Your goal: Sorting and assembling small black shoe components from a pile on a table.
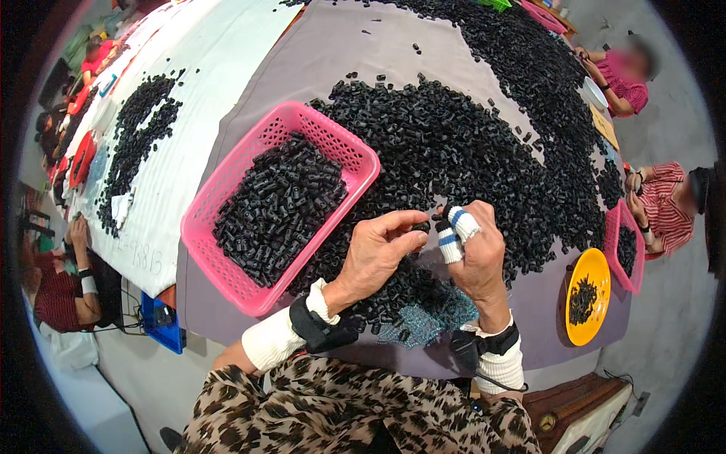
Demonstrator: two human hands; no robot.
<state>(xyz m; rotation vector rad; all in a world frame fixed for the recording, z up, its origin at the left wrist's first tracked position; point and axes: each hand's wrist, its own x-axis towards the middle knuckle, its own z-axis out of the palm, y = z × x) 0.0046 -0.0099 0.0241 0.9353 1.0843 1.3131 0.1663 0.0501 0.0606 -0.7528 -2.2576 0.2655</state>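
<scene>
My left hand [378, 253] pinches a small black plastic part between thumb and forefinger. Close beside it, my right hand [481, 253] is closed, with white and blue striped finger covers [456, 233] on two fingers. A bit of black shows at its fingertips, too small to make out fully. Both hands are over a wide pile of small black plastic parts [446, 144] on the grey cloth. To the left of my left hand stands a pink perforated basket [355, 155], partly filled with similar black cylinder-like parts [276, 204]. Bluish-green mesh [427, 321] lies between my wrists, partly under the parts.
On the right are a yellow plate [601, 284] with thin black pieces and another pink basket [639, 265]. Co-workers sit along both sides. A white-covered table [204, 98] with more black parts adjoins on the left; a blue crate [162, 340] stands below it.
</scene>
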